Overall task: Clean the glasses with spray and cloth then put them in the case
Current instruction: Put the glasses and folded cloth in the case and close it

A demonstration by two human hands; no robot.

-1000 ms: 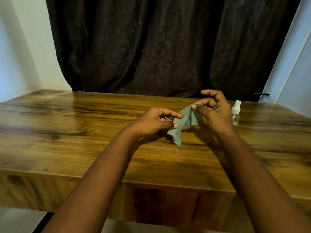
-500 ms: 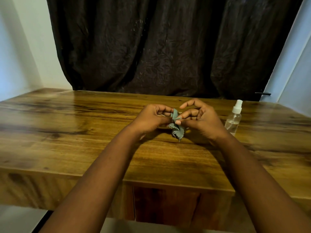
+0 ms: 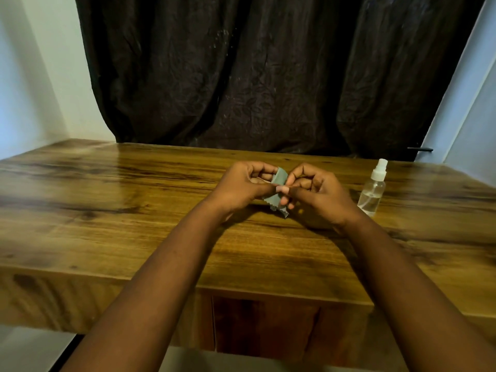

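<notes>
On the wooden table [image 3: 134, 210], the left hand [image 3: 241, 187] sits at centre, fingers curled, thumb and forefinger pinching the sage-green, zigzag-edged microfibre cloth [image 3: 277, 201]. A second ago that cloth was stretched wide between both hands; now it is bunched tight between them. At three o'clock from it, thumbs touching, the right hand [image 3: 319, 193] pinches the same cloth, fingers hooked. Are the glasses inside that fold? They cannot be made out at all; if they are there, this looks like the wiping step under way. Further out at three o'clock, the clear plastic spray bottle with its white nozzle [image 3: 373, 191] stands upright, untouched and apart from the hands. No case is in view, so the final step looks some way off.
</notes>
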